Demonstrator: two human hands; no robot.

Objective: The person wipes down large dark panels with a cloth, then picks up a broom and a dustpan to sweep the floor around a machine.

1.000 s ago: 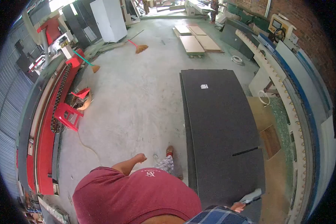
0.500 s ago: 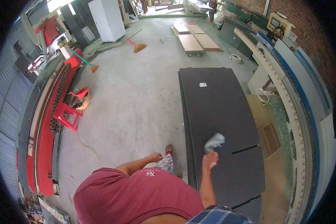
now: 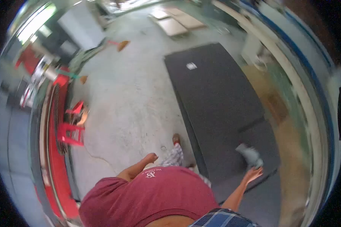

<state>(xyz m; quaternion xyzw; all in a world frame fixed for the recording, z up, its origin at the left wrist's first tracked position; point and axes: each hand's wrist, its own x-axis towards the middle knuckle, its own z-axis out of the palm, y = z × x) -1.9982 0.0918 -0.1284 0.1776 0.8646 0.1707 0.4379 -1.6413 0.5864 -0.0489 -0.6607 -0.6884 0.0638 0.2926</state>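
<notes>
My right hand (image 3: 253, 174) reaches out over the dark grey panels (image 3: 219, 94), its fingers closed on a pale grey-blue rag (image 3: 251, 155). The rag is smeared by motion and hangs over the panels' near right part; I cannot tell how much of it touches them. A small white label (image 3: 191, 66) lies near the far end of the top panel. My left hand (image 3: 152, 157) is in front of my maroon shirt (image 3: 147, 195), above the floor, fingers curled with nothing seen in them. Dark slots cross the panel near the rag.
Along the left runs a red machine (image 3: 56, 162) with a red stool (image 3: 71, 134) beside it. A broom (image 3: 122, 45) lies farther off. Pale boards (image 3: 174, 26) are stacked at the back. A long machine (image 3: 299, 75) borders the right side. The concrete floor (image 3: 129, 94) lies between.
My right hand has swept the rag to the right and nearer me across the panels. My left hand has shifted slightly left. The whole view has tilted and turned.
</notes>
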